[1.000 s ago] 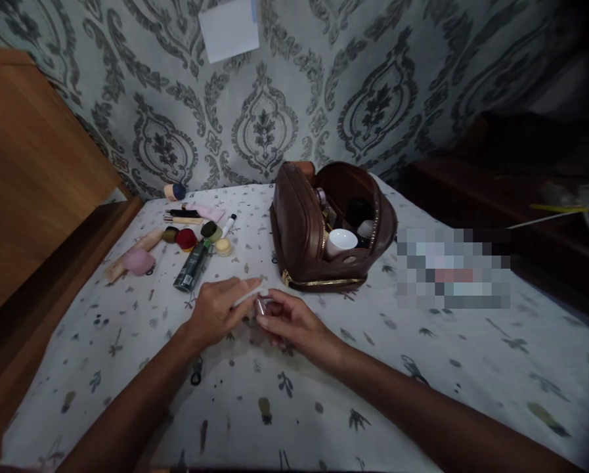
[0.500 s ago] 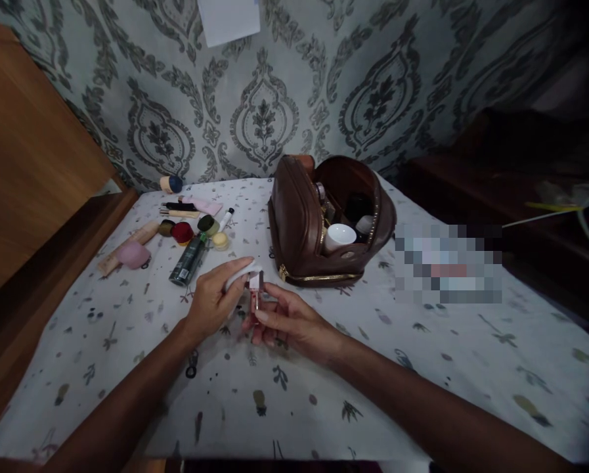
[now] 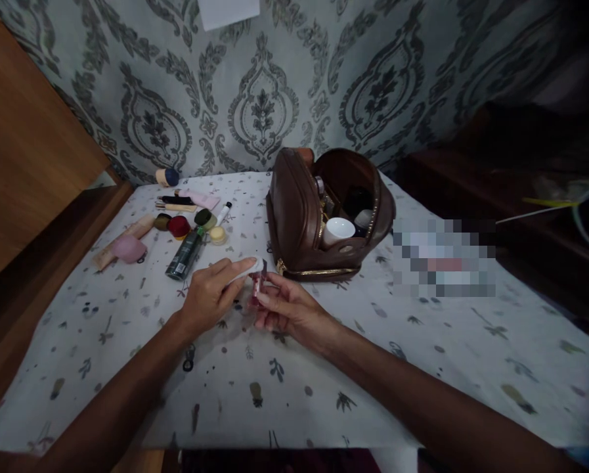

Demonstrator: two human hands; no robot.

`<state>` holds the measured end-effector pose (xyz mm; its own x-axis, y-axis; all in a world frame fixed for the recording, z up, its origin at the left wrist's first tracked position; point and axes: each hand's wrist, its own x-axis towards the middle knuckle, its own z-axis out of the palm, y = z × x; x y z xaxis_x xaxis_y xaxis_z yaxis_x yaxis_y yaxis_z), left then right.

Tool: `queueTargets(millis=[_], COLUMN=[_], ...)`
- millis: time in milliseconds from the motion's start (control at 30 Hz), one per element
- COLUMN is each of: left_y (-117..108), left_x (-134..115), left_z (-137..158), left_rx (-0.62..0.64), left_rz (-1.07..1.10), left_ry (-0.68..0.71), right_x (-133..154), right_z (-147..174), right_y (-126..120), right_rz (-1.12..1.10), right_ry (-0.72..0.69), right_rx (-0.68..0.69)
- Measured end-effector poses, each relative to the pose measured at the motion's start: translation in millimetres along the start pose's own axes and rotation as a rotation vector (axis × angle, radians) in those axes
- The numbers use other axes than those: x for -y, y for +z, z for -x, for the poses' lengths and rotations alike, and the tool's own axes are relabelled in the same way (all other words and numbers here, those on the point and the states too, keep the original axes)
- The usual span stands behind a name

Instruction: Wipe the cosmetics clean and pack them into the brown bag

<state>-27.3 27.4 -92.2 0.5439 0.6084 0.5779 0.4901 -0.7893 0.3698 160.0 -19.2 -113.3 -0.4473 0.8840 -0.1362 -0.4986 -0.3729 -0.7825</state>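
Observation:
My right hand (image 3: 297, 312) is closed around a small pinkish, see-through bottle (image 3: 256, 289), held upright over the table with its top between the two hands. My left hand (image 3: 206, 294) pinches a white wipe (image 3: 249, 269) and presses it against the bottle's top. The wipe and fingers partly cover the cap. Just beyond the right hand stands a brown cosmetic bag (image 3: 297, 217), unzipped, with a white round jar (image 3: 340, 230) and other items inside. A dark green bottle (image 3: 183, 256) lies to the left of my left hand.
Left of the bag lie a pink sponge-like item (image 3: 129, 249), a red-lidded jar (image 3: 178, 227), a small yellow jar (image 3: 218, 234), brushes (image 3: 176, 206) and a pink tube (image 3: 203, 199). A blurred-out item (image 3: 444, 258) lies on the right. Patterned cloth (image 3: 255, 420) covers the table.
The wipe has moved onto the bottle's top, covering more of it. Both hands stay close together around the bottle. The view has tilted down slightly.

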Motion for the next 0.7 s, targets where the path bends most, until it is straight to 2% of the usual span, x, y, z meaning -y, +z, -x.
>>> queueTargets(millis=[133,333,433,533,600,700], left_y=[-3,-12,-16,-17,-17,-13], left_x=[-4,-7,-9,-12,-12,-8], left_z=[-2,-8,-10,-10,-10,-9], left_rx=[0.071,0.122,0.225,0.296,0.254,0.069], left_rz=[0.067,0.231,0.358,0.530,0.590,0.493], left_ry=[0.063,0.115,0.074,-0.047,-0.129,-0.252], right_x=[3,6,5,3,3,5], right_z=[-3,-3,-4,-5,-4,0], right_y=[-3,-4,-4,-4,-4,-1], right_rz=[-0.066,-0.162,-0.129,-0.064,-0.036,-0.008], right_ry=[-0.055,-0.029,-0.025,-0.033,-0.045,-0.017], right_rx=[-0.071,-0.097,-0.148,-0.161,-0.131,-0.060])
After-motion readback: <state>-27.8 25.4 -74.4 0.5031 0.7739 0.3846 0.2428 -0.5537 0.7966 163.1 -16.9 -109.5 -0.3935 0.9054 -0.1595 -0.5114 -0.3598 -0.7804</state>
